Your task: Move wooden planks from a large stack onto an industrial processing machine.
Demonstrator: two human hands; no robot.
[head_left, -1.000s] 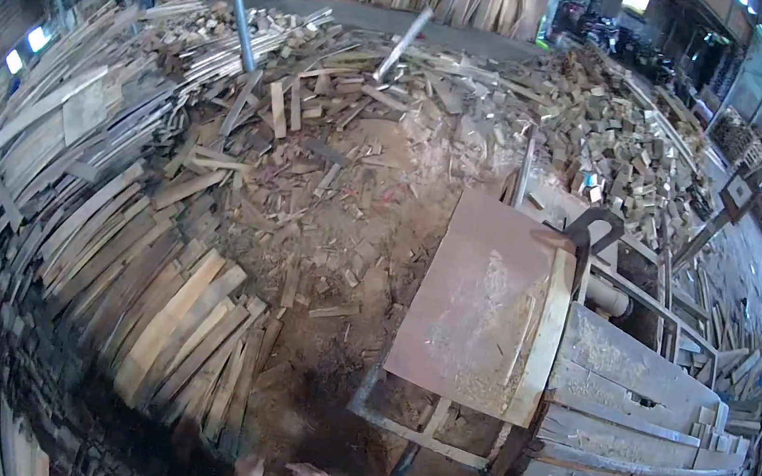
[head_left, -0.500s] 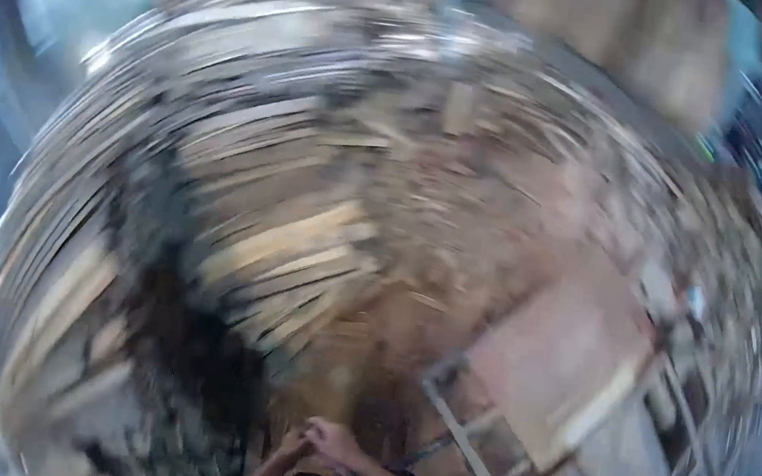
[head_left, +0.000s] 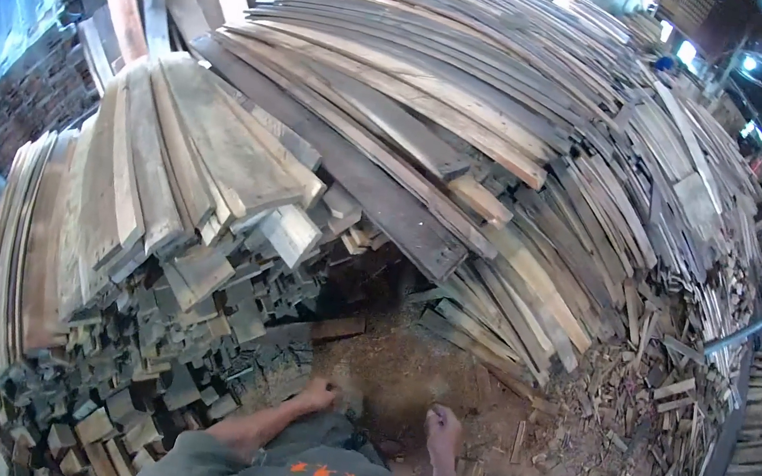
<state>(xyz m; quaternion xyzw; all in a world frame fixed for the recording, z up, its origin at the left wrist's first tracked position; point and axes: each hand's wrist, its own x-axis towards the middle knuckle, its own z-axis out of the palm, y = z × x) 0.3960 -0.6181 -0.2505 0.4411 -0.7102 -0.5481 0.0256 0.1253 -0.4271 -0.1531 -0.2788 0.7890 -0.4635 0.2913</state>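
Left hand curled narrow, empty, just short of a short brown wood offcut on the sawdust floor. Right hand loosely closed, empty. Risk: overhanging grey plank stack above left hand may slide; splinters likely.
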